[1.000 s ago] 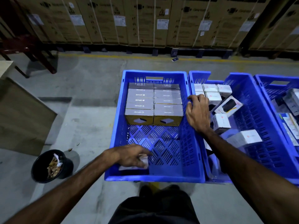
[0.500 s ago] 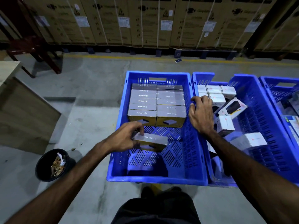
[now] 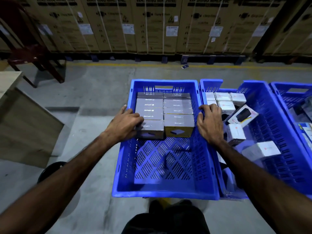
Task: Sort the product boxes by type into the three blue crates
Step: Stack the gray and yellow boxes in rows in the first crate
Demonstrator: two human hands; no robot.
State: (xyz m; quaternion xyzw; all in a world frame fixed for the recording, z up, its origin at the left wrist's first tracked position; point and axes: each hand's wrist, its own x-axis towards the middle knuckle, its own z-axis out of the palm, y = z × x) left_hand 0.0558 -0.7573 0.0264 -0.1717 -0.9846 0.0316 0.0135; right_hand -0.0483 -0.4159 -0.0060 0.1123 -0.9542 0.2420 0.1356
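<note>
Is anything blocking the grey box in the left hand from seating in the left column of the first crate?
Nothing visible. The left hand presses the grey box against the front of the left column, level with the yellow-fronted box beside it. The crate floor in front is bare.

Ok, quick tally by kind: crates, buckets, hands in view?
Blue crates: 3
Black bucket: 1
Hands, left and right: 2
Total: 6
</note>
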